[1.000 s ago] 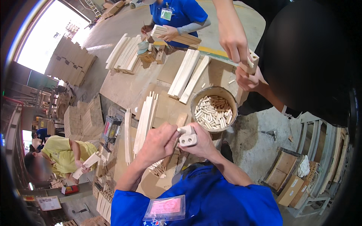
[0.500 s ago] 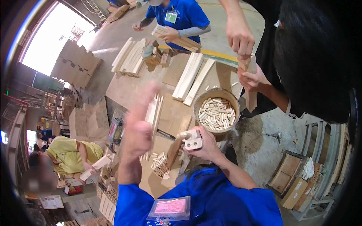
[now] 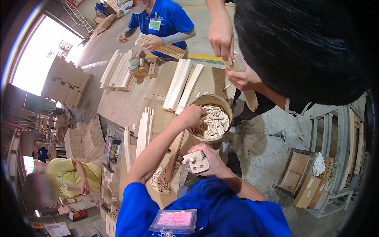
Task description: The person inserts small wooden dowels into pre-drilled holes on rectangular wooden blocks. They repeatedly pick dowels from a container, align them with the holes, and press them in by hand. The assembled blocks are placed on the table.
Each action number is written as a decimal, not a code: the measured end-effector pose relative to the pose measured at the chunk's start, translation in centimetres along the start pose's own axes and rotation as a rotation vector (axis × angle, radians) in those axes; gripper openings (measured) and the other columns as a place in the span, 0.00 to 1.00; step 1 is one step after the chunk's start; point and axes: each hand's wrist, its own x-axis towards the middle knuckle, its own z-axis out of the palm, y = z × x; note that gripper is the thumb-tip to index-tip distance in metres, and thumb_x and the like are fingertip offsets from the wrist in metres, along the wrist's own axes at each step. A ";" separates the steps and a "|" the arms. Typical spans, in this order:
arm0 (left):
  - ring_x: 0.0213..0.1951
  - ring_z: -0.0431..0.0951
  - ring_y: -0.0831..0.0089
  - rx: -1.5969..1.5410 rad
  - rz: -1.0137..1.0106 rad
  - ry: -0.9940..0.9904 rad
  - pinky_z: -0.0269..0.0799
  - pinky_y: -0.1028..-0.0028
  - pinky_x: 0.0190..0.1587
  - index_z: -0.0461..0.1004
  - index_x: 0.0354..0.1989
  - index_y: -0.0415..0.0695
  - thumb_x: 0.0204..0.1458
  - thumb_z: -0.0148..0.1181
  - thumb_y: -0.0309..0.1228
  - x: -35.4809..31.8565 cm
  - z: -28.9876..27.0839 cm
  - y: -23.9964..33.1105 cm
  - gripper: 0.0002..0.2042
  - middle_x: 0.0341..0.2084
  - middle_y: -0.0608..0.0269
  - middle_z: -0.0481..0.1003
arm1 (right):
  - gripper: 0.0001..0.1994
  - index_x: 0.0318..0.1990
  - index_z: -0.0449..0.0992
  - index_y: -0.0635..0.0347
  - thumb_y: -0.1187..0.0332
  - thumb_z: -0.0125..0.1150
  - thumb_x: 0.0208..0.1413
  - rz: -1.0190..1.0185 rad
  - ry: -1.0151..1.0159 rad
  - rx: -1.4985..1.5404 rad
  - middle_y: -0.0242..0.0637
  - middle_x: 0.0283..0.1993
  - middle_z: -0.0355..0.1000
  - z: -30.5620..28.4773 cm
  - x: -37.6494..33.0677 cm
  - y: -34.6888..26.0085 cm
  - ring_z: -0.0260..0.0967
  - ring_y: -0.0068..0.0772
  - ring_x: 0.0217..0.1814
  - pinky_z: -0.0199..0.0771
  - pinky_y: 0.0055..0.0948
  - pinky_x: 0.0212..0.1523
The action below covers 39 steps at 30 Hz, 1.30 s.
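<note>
At the far lower left of the frame a person in a yellow shirt [image 3: 73, 173] sat bent over their own work, and above them, toward the upper left, a batch of pale wooden slats [image 3: 114, 73] lay on the brown worktable [image 3: 118, 106]. Nearer the middle left, a few thin wooden strips [image 3: 144, 128] rested on that same table just beside my outstretched forearm. My left hand [image 3: 192, 116] was reached up into the centre of the frame, over the near rim of a round bucket [image 3: 197, 103], fingers curled down among the short wooden dowels [image 3: 215, 122] that filled it; whether I had actually pinched one I could not tell, since my knuckles hid the fingertips. Below that, a small heap of more dowels [image 3: 160, 181] lay on the table's lower edge, near my chest. My right hand [image 3: 209, 162] sat low and centre, close to my body, clamped around a small pale wooden block [image 3: 196, 162] with a peg standing out of its left end. At the top centre a co-worker in a blue shirt [image 3: 160, 17] held a bundle of slats, and two long boards [image 3: 183, 85] lay side by side just above the bucket. To the upper right, another person's hands [image 3: 221, 33] gripped a wooden piece over the table's far corner.
</note>
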 end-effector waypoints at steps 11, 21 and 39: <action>0.36 0.83 0.48 0.115 0.079 -0.076 0.79 0.52 0.40 0.82 0.35 0.46 0.52 0.63 0.37 7.2 8.3 0.1 0.09 0.30 0.48 0.81 | 0.32 0.51 0.71 0.59 0.61 0.84 0.41 0.012 0.038 0.003 0.39 0.46 0.77 -1.0 0.1 0.6 0.79 0.35 0.47 0.79 0.33 0.49; 0.41 0.81 0.47 -0.061 0.065 0.125 0.76 0.51 0.45 0.81 0.49 0.51 0.51 0.63 0.33 5.5 9.1 -1.9 0.15 0.40 0.49 0.78 | 0.33 0.51 0.71 0.59 0.59 0.85 0.40 -0.003 -0.003 0.043 0.37 0.45 0.76 0.7 1.3 -0.5 0.77 0.31 0.45 0.78 0.33 0.49; 0.24 0.68 0.84 -0.953 -0.132 0.877 0.63 0.80 0.27 0.79 0.51 0.39 0.60 0.61 0.26 -24.6 -1.0 7.5 0.12 0.23 0.70 0.74 | 0.33 0.55 0.67 0.64 0.67 0.82 0.44 0.183 0.253 -0.004 0.37 0.44 0.76 4.2 3.7 -0.7 0.75 0.27 0.45 0.78 0.30 0.47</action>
